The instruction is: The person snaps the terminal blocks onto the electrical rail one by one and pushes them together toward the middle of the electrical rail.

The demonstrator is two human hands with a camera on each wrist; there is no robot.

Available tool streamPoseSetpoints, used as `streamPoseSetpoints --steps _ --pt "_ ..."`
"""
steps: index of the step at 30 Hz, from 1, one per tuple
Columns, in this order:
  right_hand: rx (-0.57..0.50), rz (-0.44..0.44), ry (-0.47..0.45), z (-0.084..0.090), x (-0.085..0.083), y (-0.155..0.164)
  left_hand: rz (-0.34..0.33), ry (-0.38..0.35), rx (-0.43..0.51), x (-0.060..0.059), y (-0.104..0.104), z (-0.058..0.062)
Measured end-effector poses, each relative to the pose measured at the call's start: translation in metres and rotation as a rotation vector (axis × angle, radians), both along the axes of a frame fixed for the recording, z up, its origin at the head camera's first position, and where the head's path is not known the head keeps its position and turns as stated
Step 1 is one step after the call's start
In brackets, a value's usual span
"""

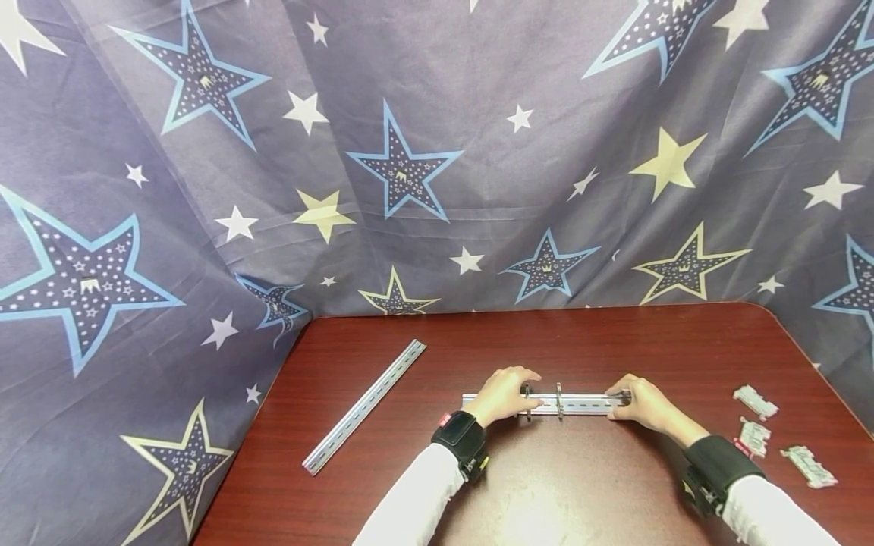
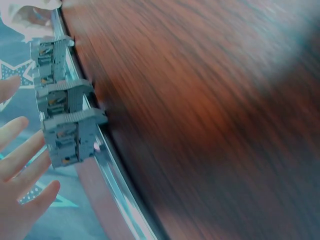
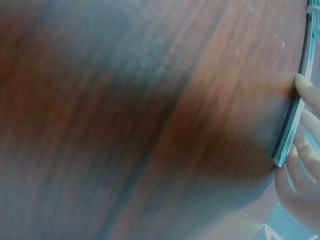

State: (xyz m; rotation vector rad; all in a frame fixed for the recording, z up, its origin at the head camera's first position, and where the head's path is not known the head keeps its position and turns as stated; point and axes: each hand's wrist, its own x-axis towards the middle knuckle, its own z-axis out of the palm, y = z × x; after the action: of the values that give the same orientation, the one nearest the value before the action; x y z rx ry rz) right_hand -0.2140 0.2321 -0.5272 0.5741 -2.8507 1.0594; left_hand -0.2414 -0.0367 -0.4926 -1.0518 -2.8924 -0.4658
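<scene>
A slotted metal DIN rail [image 1: 580, 405] lies crosswise on the table in front of the person. Grey terminal blocks stand upright on it, one [image 1: 560, 400] near the middle and another beside the left hand; three show in the left wrist view, the nearest block [image 2: 72, 137] among them. The left hand [image 1: 504, 394] is at the rail's left part, thumb and fingers spread apart around the nearest block without closing on it. Near the rail's right end, the right hand [image 1: 642, 403] grips it, thumb [image 3: 306, 90] on the near edge and fingers behind the far side.
A second, bare slotted rail [image 1: 365, 407] lies slanted on the left of the reddish-brown table [image 1: 546, 341]. Three loose pale terminal blocks lie on the right: a far one [image 1: 756, 402], a middle one [image 1: 755, 437] with red, and a near one [image 1: 809, 465]. Star-patterned cloth [image 1: 437, 250] hangs behind.
</scene>
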Motion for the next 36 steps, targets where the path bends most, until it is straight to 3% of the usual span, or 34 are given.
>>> streamPoseSetpoints --steps 27,34,36 --pt "-0.009 -0.005 -0.008 0.001 0.001 -0.001 0.033 -0.084 -0.032 -0.001 -0.015 -0.009" --pt "-0.016 -0.018 0.001 -0.001 0.001 -0.001 0.033 -0.128 0.017 -0.003 -0.016 -0.013" --pt "-0.018 -0.019 -0.003 -0.001 0.001 -0.001 0.007 -0.120 0.049 -0.007 -0.018 -0.021"
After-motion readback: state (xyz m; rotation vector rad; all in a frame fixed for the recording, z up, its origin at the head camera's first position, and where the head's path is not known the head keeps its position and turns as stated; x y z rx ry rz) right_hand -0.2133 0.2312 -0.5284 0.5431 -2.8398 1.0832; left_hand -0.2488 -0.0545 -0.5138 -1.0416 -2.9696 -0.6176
